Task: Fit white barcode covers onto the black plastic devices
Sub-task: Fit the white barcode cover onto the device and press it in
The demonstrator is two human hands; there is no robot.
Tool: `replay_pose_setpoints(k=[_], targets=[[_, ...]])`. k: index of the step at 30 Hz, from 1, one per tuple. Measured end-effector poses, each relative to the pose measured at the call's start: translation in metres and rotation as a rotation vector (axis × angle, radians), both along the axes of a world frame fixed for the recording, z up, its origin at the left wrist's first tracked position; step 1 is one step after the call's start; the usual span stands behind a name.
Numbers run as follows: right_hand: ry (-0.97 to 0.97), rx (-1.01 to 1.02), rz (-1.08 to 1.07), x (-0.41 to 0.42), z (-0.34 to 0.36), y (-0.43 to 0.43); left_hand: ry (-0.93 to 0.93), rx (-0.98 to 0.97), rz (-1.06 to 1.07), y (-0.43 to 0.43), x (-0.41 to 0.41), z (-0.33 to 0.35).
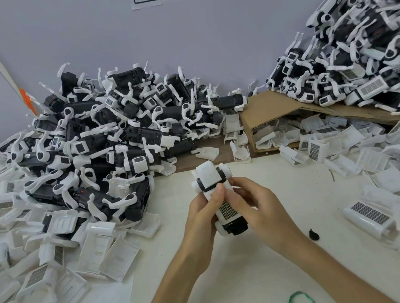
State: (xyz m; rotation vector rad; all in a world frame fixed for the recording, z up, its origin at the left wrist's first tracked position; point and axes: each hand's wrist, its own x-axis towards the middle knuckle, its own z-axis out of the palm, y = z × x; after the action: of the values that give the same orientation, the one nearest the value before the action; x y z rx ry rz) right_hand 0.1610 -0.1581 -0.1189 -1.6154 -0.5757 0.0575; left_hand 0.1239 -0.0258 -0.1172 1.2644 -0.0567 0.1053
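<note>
Left hand (202,212) and right hand (259,202) both grip one black device (237,227) wearing one white barcode cover (227,210) above the tabletop (260,270) middle, two heaps along the far edge, left heap (115,137) and right heap (359,54), one cardboard box (264,109) between, loose covers (105,252) uncountable at both side edges.

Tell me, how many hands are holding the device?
2: the left hand grips the device from the left, the right hand from the right.
</note>
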Motion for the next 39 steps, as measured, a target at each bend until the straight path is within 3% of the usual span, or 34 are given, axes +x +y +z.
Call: replay_pose_setpoints(k=[11, 18, 22, 26, 28, 31, 39], targets=[[-0.057, 0.044, -0.093, -0.004, -0.008, 0.009, -0.002, 0.102, 0.029, -0.004, 0.001, -0.005], [0.211, 0.147, -0.014, 0.008, 0.004, -0.002, -0.077, 0.336, 0.037, -0.009, 0.002, -0.007], [-0.109, -0.008, -0.183, 0.016, 0.003, -0.014, -0.161, 0.738, 0.233, -0.001, 0.004, -0.012], [-0.533, -0.269, -0.066, 0.024, 0.003, -0.026, -0.217, 1.047, 0.304, 0.016, 0.007, -0.017], [-0.571, -0.351, -0.023, 0.025, 0.001, -0.024, -0.289, 1.204, 0.294, 0.021, 0.008, -0.019], [-0.581, -0.411, -0.054, 0.024, -0.004, -0.023, -0.349, 1.275, 0.295, 0.021, 0.010, -0.020], [-0.708, -0.445, -0.150, 0.028, -0.003, -0.026, -0.460, 1.455, 0.582, 0.016, 0.005, -0.012]])
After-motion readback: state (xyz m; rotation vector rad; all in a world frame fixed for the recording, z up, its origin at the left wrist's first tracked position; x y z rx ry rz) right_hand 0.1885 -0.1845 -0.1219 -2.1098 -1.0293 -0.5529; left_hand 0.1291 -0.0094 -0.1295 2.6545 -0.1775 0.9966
